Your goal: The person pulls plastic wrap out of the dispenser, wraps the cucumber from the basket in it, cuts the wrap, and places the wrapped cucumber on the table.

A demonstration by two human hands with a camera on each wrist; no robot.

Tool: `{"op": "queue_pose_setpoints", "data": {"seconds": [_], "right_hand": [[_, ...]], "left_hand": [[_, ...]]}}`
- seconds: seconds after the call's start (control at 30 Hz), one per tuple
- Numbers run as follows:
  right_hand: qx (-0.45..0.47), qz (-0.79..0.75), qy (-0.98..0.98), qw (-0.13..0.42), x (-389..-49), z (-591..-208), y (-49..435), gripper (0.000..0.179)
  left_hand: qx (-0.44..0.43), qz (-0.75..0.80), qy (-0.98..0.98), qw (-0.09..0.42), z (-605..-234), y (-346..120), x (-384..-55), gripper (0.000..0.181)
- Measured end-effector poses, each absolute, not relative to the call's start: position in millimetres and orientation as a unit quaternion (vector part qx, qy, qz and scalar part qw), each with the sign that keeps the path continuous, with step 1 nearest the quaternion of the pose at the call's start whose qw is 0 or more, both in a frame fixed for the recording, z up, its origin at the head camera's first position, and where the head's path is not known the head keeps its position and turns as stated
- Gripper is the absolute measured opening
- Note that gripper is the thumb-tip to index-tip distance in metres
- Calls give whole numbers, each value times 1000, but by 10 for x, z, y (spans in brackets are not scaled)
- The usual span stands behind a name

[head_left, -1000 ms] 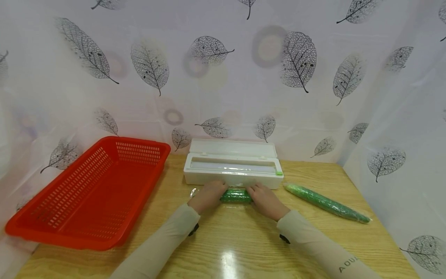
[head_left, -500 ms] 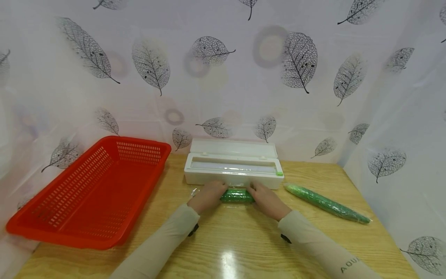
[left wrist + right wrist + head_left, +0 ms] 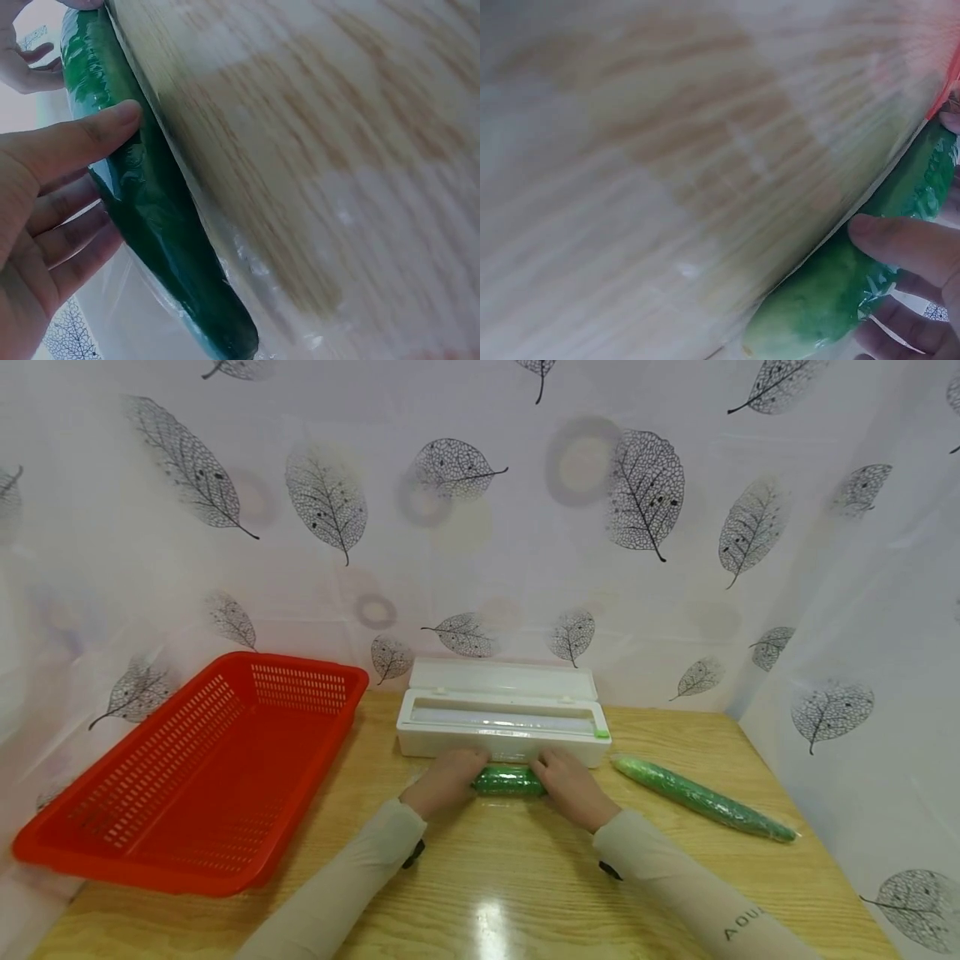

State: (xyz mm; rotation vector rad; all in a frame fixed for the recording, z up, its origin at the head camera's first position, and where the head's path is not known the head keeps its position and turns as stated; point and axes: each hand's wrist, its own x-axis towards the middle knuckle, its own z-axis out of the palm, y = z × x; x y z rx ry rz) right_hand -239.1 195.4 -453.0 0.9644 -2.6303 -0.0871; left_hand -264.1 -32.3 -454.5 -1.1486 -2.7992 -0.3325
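Note:
A green cucumber [image 3: 510,781] with clear plastic film around it lies crosswise on the table, just in front of a white cling film box [image 3: 502,745]. My left hand [image 3: 447,782] grips its left part, thumb [image 3: 112,124] on the near side and fingers on the far side. Toward the other end, my right hand [image 3: 573,788] holds it the same way, its thumb [image 3: 877,229] pressing the near side. In the left wrist view the cucumber's dark tip [image 3: 232,334] sticks out past the hand. The right wrist view shows the paler end [image 3: 791,330].
The box's lid [image 3: 502,678] stands raised at the back, with a green slider [image 3: 602,733] at its right. A second film-wrapped cucumber [image 3: 705,797] lies slantwise on the right. A red plastic basket [image 3: 262,868] occupies the left of the wooden table [image 3: 420,902].
Both hands stay on the cucumber at nearly the same spot. The crinkled loose film left of my left hand, visible earlier, hardly shows now.

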Motion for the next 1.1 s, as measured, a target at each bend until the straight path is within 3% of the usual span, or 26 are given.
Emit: {"op": "queue_pose_setpoints", "data": {"seconds": [0.4,0.7,1.1], "right_hand": [[338,-17,-928,155,-2320,-4439,1990,47],[341,2,-926,163,-2312,-4443,2037,44],[353,49,-915,190,-2322,-4483,2111,50]], "left_hand": [[-381,-34,-918,104,-4541,-330,-2624,48],[-385,-66,-912,126,-4500,-359,-2564,28],[-367,-70,-924,79,-4408,-353,-2533,30]]}}
